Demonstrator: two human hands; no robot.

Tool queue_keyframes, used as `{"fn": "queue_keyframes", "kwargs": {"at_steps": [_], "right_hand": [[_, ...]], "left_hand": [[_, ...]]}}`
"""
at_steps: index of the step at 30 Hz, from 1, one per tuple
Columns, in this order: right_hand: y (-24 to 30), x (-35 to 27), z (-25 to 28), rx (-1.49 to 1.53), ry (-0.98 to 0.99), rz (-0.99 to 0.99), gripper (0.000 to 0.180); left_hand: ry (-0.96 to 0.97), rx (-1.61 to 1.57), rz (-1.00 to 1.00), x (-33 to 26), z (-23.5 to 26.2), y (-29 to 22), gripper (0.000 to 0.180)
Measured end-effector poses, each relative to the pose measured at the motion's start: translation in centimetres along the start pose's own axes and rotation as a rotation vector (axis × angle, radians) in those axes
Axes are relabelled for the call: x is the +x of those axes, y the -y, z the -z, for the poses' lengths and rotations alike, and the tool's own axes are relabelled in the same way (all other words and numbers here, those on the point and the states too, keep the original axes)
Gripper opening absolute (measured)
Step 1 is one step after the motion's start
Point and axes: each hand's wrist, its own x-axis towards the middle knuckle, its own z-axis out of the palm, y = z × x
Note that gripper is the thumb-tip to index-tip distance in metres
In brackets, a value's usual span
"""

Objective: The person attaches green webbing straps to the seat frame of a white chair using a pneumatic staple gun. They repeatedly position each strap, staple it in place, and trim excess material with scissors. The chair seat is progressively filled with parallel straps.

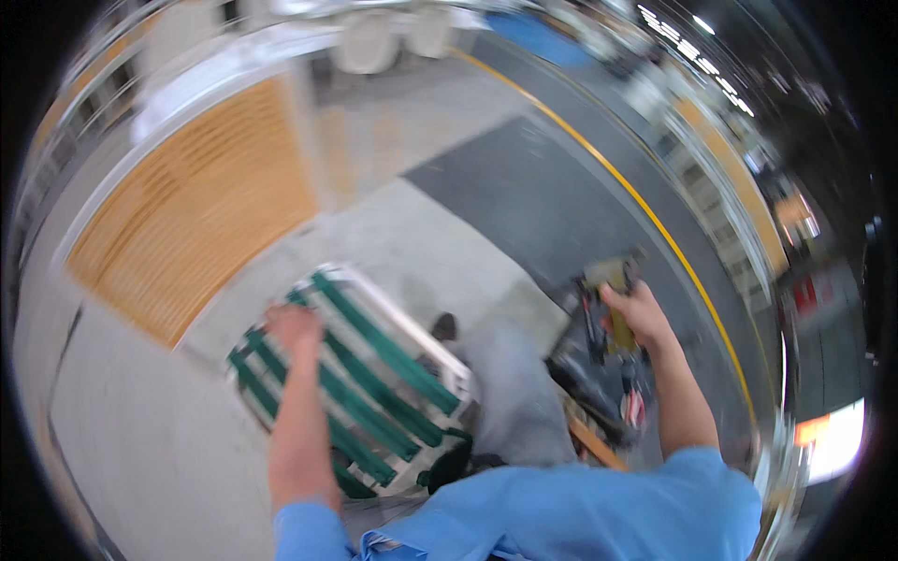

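A pale frame [398,318] strung with several parallel green straps [374,353] lies tilted in front of me, left of my leg. My left hand [295,327] is closed at the far-left edge of this frame, among the strap ends; motion blur softens its fingers. Off to the right, my right hand [638,313] is wrapped around a gun-shaped tool [605,274] in yellow-green and black. Blur keeps me from telling the tool's exact kind. It hangs over dark items apart from the frame.
A slatted wooden panel [206,206] with a pale border stands beyond the frame at left. Black bundled material [589,379] and a wooden bar [596,443] lie by my right side. A yellow line [645,206] curves along the dark floor. White chair-like shapes [365,42] stand far off.
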Motion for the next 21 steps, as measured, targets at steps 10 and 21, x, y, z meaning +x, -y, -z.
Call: {"fn": "queue_keyframes", "kwargs": {"at_steps": [10, 21], "right_hand": [[-16.3, 0.9, 11.6, 0.380, 0.001, -0.363, 0.043], [-25.7, 7.3, 9.8, -0.073, 0.129, -0.482, 0.051]], "left_hand": [[0.554, -1.904, 0.674, -5.9, 4.8, -3.8, 0.054], [0.917, -1.758, 0.857, -32.2, 5.9, -6.4, 0.037]]}}
